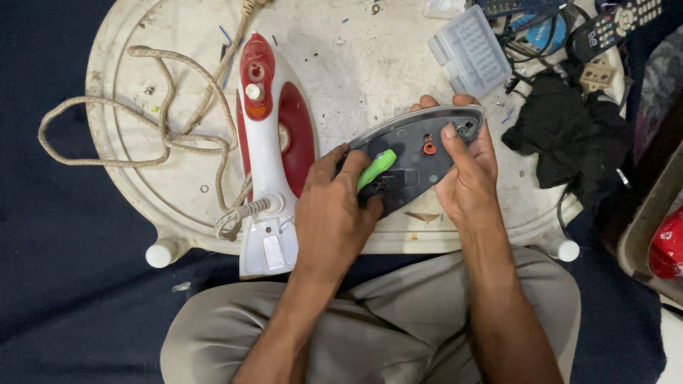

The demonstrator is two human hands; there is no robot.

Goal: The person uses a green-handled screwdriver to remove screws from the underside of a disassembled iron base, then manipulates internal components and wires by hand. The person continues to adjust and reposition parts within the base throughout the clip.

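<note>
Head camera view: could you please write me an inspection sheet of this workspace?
Surface: round white table, stained, strewn with small specks.
Job's things: grey iron soleplate held tilted above the table; green-handled tool pressed against it; red and white iron body lying beside it.
Clutter: clear plastic bit case, black cloth, remote controls.
Hands: left hand grips the tool; right hand holds the soleplate by its wide end.
Cables: braided beige cord looping off the table's left edge; dark wires at top right.
Surroundings: dark blue floor covering; red object at the right.
</note>
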